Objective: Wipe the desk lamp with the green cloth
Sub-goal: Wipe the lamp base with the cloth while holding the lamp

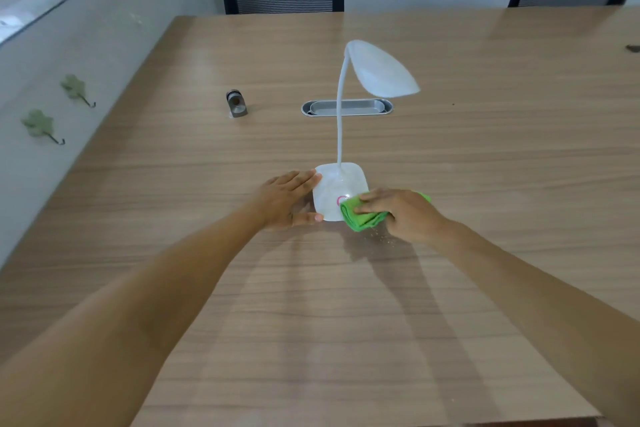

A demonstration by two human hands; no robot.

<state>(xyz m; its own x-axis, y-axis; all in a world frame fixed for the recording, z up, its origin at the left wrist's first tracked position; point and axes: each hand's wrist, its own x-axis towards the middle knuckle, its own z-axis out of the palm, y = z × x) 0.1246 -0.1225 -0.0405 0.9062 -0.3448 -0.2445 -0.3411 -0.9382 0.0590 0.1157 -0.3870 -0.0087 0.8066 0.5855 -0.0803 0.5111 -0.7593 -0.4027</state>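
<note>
A: Head camera is showing your left hand lying flat and spread on the wooden table, fingertips and thumb touching the near-left edge of the desk lamp base — you are bracing it, not gripping it.

B: And the right?

A: Your right hand is closed down on the folded green cloth, fingers pressing on top of it. The cloth is sitting on the near-right corner of the base, partly hanging over onto the table and covering part of a pink ring mark there.

B: So how should the wipe go?

A: You are working the base, I would judge, so keep the cloth flat under your fingers and be drawing it across the whole white top, corner to corner, rather than scrubbing one spot. Keep that left hand steadying the base — the neck is thin and tall, and the shade is hanging well above, so a hard push could probably tip it.

B: Anything nearby to mind?

A: A small grey object and the cable slot are sitting farther back, well apart from your hands. Some specks are lying on the table just beside the cloth; you may be wanting to gather those too.
</note>
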